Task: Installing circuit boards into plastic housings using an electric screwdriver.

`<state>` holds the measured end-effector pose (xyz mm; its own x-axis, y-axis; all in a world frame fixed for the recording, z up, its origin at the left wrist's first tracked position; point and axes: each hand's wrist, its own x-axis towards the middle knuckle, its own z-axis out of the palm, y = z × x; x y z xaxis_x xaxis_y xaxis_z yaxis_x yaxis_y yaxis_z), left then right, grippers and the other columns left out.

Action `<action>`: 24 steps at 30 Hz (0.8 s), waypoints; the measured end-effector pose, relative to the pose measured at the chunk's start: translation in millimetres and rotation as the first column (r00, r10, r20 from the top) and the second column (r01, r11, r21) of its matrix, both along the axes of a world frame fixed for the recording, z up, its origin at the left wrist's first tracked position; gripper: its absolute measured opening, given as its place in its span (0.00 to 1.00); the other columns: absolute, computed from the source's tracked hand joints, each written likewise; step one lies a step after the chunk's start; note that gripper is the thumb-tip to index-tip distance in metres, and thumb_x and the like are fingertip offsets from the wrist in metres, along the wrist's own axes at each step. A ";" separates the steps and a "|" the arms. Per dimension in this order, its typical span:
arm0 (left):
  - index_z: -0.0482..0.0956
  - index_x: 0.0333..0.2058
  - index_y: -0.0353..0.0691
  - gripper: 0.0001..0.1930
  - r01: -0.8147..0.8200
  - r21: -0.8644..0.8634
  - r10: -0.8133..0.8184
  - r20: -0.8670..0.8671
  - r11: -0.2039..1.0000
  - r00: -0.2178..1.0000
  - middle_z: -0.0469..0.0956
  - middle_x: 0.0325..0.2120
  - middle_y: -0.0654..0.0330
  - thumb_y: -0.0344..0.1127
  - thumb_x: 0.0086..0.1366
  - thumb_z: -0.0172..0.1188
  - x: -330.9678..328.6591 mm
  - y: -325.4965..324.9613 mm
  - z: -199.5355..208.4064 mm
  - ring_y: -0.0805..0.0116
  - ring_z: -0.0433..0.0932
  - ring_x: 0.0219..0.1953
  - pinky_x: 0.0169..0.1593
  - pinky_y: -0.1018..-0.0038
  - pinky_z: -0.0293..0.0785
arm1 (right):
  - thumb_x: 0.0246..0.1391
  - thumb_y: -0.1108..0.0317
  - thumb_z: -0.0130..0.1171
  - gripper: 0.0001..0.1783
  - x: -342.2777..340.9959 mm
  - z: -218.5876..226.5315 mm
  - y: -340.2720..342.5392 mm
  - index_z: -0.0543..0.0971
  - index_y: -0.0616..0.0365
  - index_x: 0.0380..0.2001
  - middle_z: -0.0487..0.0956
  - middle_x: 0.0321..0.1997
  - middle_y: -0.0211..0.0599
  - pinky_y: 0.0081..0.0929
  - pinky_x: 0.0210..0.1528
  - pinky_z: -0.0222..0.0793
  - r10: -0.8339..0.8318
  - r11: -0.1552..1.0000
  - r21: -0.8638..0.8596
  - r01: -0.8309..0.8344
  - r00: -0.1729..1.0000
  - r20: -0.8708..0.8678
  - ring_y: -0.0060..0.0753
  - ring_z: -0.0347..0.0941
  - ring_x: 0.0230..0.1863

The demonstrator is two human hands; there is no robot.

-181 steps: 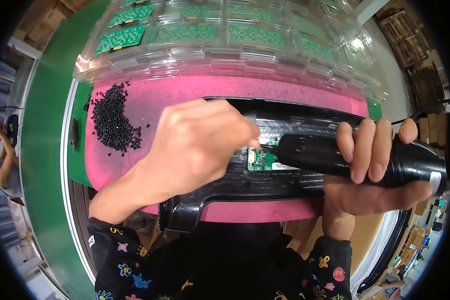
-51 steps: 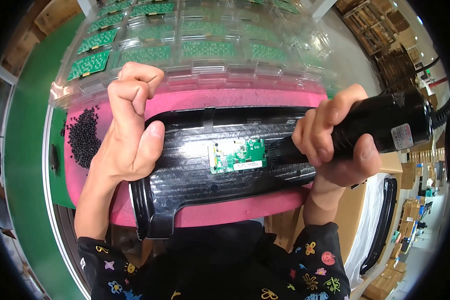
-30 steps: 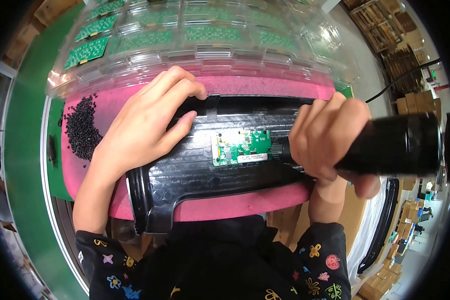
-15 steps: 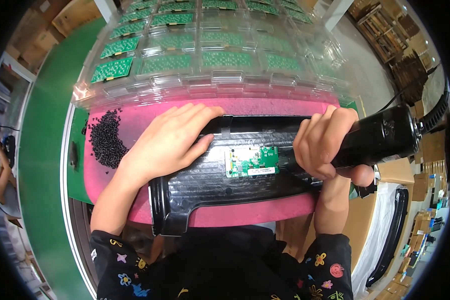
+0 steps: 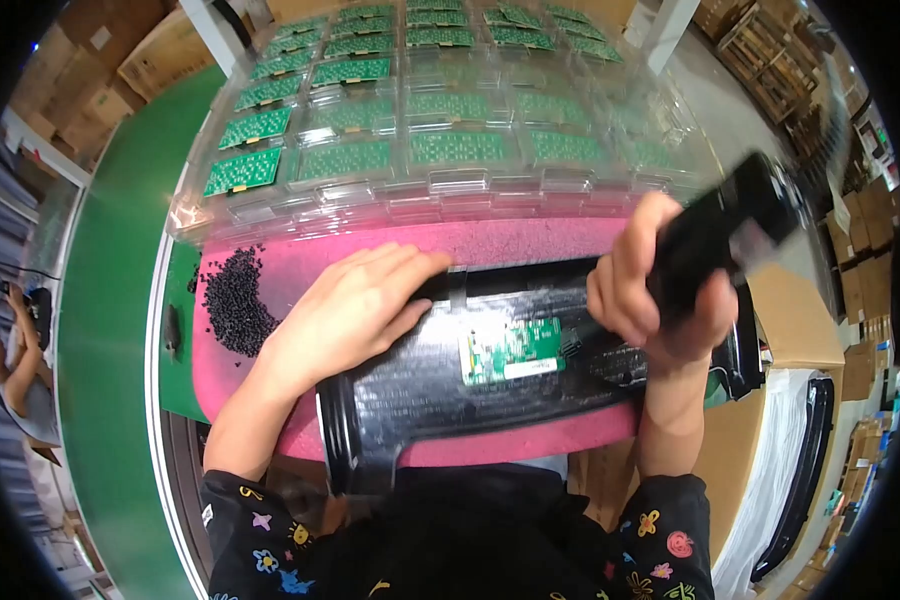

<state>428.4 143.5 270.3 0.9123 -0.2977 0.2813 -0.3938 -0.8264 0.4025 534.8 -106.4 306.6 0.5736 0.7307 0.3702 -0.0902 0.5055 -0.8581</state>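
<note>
A long black plastic cover [image 5: 420, 400] lies across a pink mat [image 5: 570, 237], its hollow inner side facing up. A small green circuit board [image 5: 512, 350] sits inside it near the middle, with a dark connector at its right edge. My left hand [image 5: 355, 315] grips the far rim of the cover left of the board, thumb on the inner face. My right hand [image 5: 635, 290] is wrapped around a black electric screwdriver [image 5: 715, 235] over the cover's right part. The tool is partly blurred, and my hand hides its tip.
A heap of small black screws [image 5: 236, 300] lies on the mat's left. Beyond the mat, stacked clear plastic trays [image 5: 450, 182] hold several green circuit boards. An open cardboard box [image 5: 795, 320] stands at the right, with wrapped black parts beside it. At far left another person works.
The screwdriver has swung from nearly level to steeper, its back end rising and moving left. My left hand keeps its grip on the cover. The whole view has shifted slightly.
</note>
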 end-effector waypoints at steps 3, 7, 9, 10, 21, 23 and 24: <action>0.76 0.43 0.36 0.14 0.073 0.012 -0.072 -0.025 0.997 0.997 0.75 0.30 0.52 0.29 0.57 0.64 0.0 -1.6 2.1 0.48 0.76 0.37 0.41 0.59 0.74 | 0.64 0.52 0.55 0.19 2.1 8.1 5.1 0.69 0.59 0.39 0.66 0.21 0.23 0.18 0.31 0.62 -0.234 0.953 0.044 0.299 0.822 -0.519 0.16 0.61 0.19; 0.74 0.36 0.35 0.09 0.100 0.040 -0.096 -0.081 0.994 0.992 0.75 0.30 0.51 0.32 0.61 0.61 -0.1 -6.6 4.1 0.47 0.77 0.36 0.39 0.56 0.74 | 0.62 0.63 0.57 0.10 16.9 1.9 -7.1 0.73 0.58 0.37 0.75 0.32 0.36 0.40 0.46 0.72 -0.512 0.815 -0.084 0.573 0.645 -0.567 0.33 0.73 0.35; 0.72 0.34 0.35 0.09 0.058 0.098 -0.045 -0.128 0.994 0.991 0.74 0.30 0.49 0.33 0.61 0.61 -3.4 -7.6 8.3 0.44 0.76 0.35 0.38 0.55 0.74 | 0.61 0.69 0.56 0.04 12.0 0.9 -8.1 0.75 0.57 0.34 0.76 0.33 0.37 0.52 0.45 0.75 -0.445 0.842 0.038 0.538 0.734 -0.514 0.38 0.77 0.40; 0.71 0.33 0.34 0.10 0.042 0.101 -0.026 -0.158 0.994 0.987 0.74 0.29 0.48 0.33 0.61 0.61 0.1 -10.7 7.1 0.43 0.75 0.35 0.37 0.54 0.73 | 0.60 0.72 0.56 0.04 11.5 -1.6 -10.3 0.73 0.56 0.38 0.76 0.35 0.36 0.47 0.44 0.75 -0.446 0.855 0.012 0.518 0.747 -0.492 0.36 0.76 0.42; 0.71 0.30 0.28 0.07 -0.048 0.154 0.057 -0.056 0.987 0.997 0.71 0.26 0.41 0.24 0.58 0.60 -16.1 -27.9 19.2 0.36 0.71 0.32 0.34 0.53 0.65 | 0.52 0.68 0.63 0.38 -42.2 44.4 -62.6 0.55 0.57 0.61 0.56 0.60 0.38 0.27 0.56 0.57 -0.865 0.491 0.118 0.863 0.465 0.190 0.29 0.54 0.54; 0.74 0.35 0.29 0.06 -0.073 0.187 0.064 0.054 0.980 0.996 0.73 0.29 0.41 0.23 0.59 0.59 -29.0 -25.4 30.1 0.35 0.73 0.33 0.35 0.55 0.66 | 0.52 0.67 0.62 0.35 -39.5 59.0 -96.0 0.56 0.60 0.58 0.57 0.55 0.37 0.28 0.55 0.57 -0.858 0.292 0.207 0.934 0.160 0.488 0.29 0.54 0.52; 0.74 0.35 0.29 0.05 -0.111 0.124 0.088 0.177 0.986 0.980 0.75 0.33 0.43 0.25 0.63 0.59 -41.0 -24.0 30.5 0.39 0.73 0.36 0.43 0.61 0.68 | 0.51 0.65 0.61 0.33 -31.7 61.1 -115.8 0.56 0.62 0.56 0.57 0.51 0.37 0.29 0.55 0.57 -0.828 0.217 0.280 0.935 0.025 0.560 0.30 0.54 0.49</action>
